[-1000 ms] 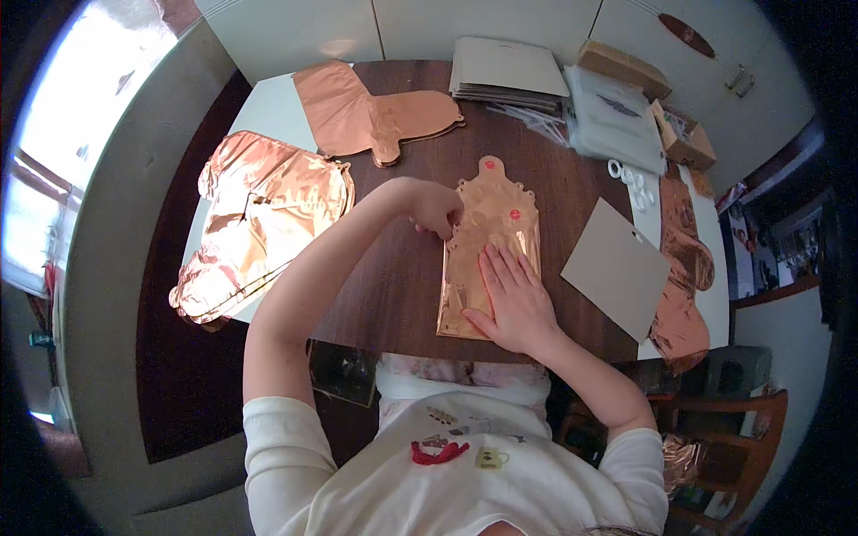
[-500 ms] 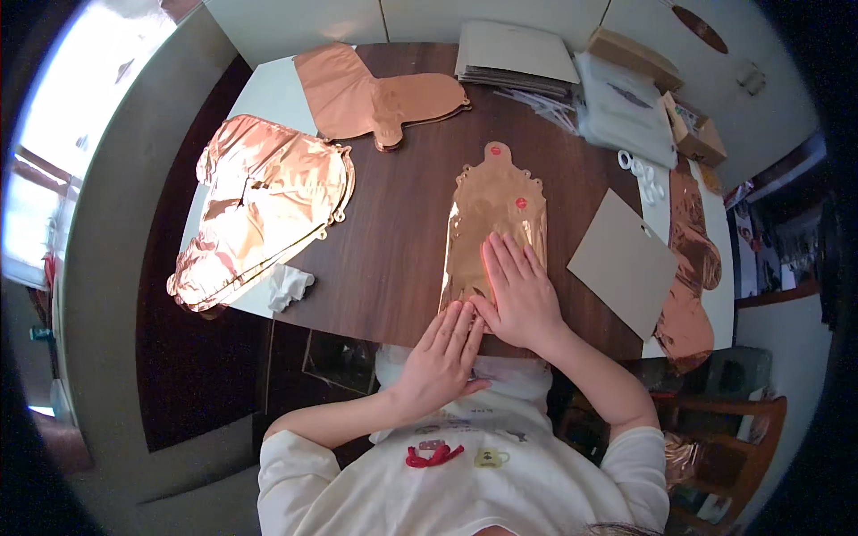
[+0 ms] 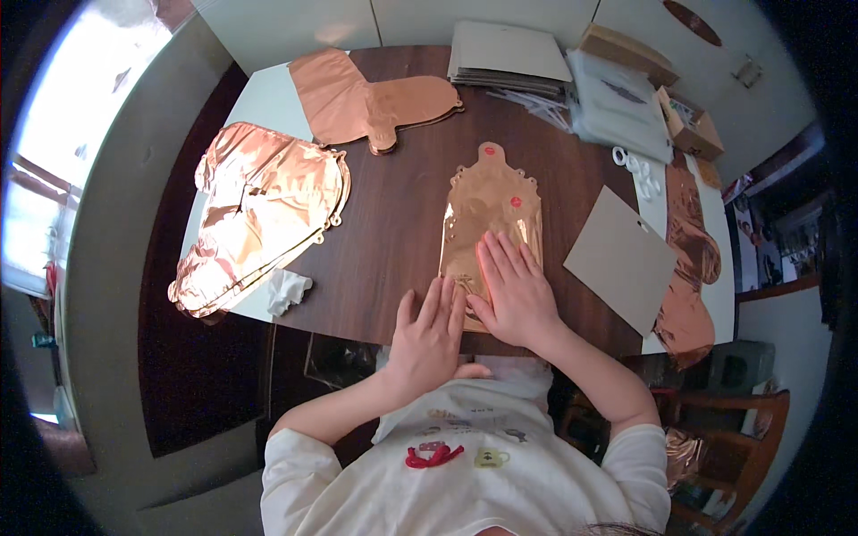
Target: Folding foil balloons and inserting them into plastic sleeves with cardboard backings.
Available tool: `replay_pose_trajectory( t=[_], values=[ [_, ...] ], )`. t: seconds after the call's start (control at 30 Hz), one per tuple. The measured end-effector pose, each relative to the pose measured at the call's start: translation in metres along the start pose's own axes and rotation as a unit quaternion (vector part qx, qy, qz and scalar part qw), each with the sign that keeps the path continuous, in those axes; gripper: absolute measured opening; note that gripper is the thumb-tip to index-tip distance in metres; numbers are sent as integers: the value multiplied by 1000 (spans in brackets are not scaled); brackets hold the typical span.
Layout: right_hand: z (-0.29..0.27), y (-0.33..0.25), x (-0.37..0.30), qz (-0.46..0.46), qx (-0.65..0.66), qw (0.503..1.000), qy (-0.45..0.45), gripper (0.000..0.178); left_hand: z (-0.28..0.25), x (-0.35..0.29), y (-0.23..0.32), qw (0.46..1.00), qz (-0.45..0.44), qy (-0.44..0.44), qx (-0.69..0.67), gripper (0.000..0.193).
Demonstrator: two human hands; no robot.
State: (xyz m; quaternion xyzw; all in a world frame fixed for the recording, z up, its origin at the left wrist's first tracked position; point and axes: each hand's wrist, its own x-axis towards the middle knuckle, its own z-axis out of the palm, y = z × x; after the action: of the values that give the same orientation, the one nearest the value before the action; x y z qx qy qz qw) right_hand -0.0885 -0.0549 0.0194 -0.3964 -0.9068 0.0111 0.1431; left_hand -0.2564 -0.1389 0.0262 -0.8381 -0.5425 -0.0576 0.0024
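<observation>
In front of me a folded rose-gold foil balloon [image 3: 490, 201] lies flat on the dark wood-grain table, its tabbed end pointing away and two red marks on its upper part. My right hand [image 3: 517, 290] presses flat on its near right half, fingers stretched out. Along the near left edge rests my left hand [image 3: 431, 335], palm down with fingers extended, its fingertips at the foil's border. Between the hands, the near end of the foil shows creases. Part of the balloon is hidden beneath my right hand.
Shiny foil balloons [image 3: 264, 214] are stacked at left, others [image 3: 371, 98] behind them. A crumpled white tissue [image 3: 288, 291] lies near the left edge. To the right are a grey card [image 3: 621, 259], scissors [image 3: 630, 163] and loose foil [image 3: 686, 268]. Stacked cards [image 3: 509, 55] and plastic bags [image 3: 621, 103] stand at the back.
My left hand has shifted left and slightly forward along the foil's edge, its fingers spreading a little. My right hand keeps nearly the same place on the balloon. The view has moved slightly.
</observation>
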Motion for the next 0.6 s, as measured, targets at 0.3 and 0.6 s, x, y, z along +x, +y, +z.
replay_pose_trajectory(
  t=[0.3, 0.6],
  values=[
    [2, 0, -1, 4, -4, 1000, -17, 67, 0, 28, -26, 1000, 15, -6, 14, 110],
    [2, 1, -1, 9, -5, 999, -36, 70, 16, 63, -50, 999, 18, 22, 22, 111]
  ],
)
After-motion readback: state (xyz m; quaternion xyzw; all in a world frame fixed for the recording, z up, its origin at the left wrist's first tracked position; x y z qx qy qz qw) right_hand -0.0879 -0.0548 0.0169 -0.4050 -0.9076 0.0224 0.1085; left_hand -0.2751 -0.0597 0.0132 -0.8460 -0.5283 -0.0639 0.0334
